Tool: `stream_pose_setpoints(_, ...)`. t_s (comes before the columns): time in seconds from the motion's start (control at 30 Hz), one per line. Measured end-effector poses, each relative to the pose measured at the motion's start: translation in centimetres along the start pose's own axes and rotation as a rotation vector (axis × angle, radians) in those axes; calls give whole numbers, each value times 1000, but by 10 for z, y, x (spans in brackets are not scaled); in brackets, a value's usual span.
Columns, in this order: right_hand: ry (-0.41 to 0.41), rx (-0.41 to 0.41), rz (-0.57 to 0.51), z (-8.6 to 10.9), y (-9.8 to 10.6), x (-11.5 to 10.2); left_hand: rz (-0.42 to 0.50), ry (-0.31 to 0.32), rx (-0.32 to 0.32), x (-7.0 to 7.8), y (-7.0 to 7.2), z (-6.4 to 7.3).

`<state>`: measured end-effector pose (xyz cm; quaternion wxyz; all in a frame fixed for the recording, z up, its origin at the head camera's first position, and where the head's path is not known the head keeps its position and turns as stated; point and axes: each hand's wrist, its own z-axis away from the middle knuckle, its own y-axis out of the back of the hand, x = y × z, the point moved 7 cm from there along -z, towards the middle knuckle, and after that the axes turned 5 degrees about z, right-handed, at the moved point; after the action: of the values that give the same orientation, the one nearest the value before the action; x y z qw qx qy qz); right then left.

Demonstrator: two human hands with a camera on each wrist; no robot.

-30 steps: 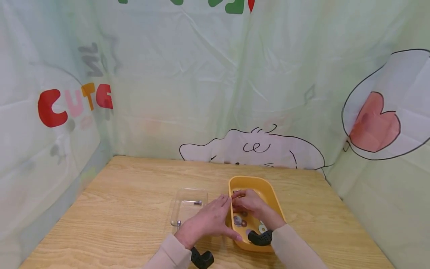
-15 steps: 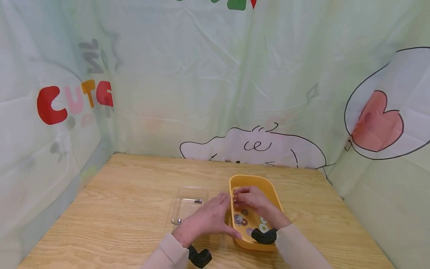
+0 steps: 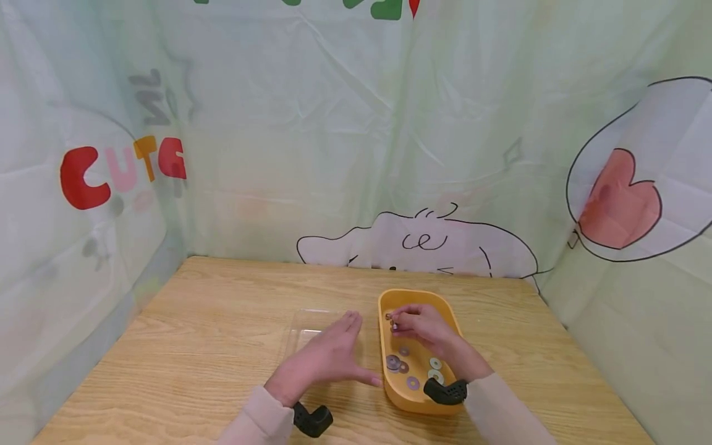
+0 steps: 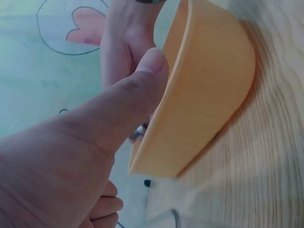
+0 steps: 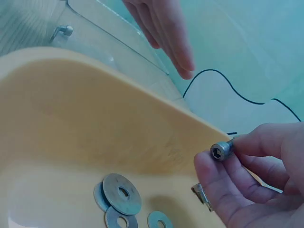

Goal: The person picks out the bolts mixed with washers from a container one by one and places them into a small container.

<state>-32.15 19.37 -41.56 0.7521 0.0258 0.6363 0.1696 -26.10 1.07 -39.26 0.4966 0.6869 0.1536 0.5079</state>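
My right hand is over the orange bin, pinching a socket head screw between thumb and fingertips. Its hex recess shows in the right wrist view. Below these fingers a second screw lies on the bin floor, beside several metal washers. My left hand stands left of the bin with fingers straight and thumb spread, holding nothing. Its thumb overlaps the bin's rim in the left wrist view. Behind that hand, a clear plastic tray is partly hidden.
One screw lies in the clear tray in the right wrist view. Both containers stand on a wooden table. A printed curtain hangs behind the table and along its sides.
My left hand has drawn back leftward from the bin's side, covering more of the clear tray. My right hand has moved slightly right from the bin's left wall, with a screw now visible at its fingertips.
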Motion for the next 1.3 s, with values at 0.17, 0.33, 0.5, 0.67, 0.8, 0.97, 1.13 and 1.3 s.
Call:
stream_pose_setpoints(0.17,27,16,-12,2,2,-7,44,29,16,-9,10,6)
stream_pose_setpoints(0.33,45,5,-27,4,0,-15,52,30,36,-16,18,9)
stream_pose_setpoints(0.5,69,-22,-33,5,-7,-24,44,37,44,-27,23,15)
stream_pose_setpoints(0.67,112,-66,-33,6,-18,-34,62,69,61,-41,28,22)
stream_pose_setpoints(0.8,116,-88,-25,6,-26,-37,72,97,85,-49,31,28)
stream_pose_setpoints(0.97,128,-106,-42,3,-32,-37,84,124,119,-58,37,34)
stream_pose_setpoints(1.13,139,-134,-56,3,-40,-39,73,136,135,-66,40,39)
stream_pose_setpoints(1.3,140,-185,-56,3,-50,-42,64,145,139,-73,40,43)
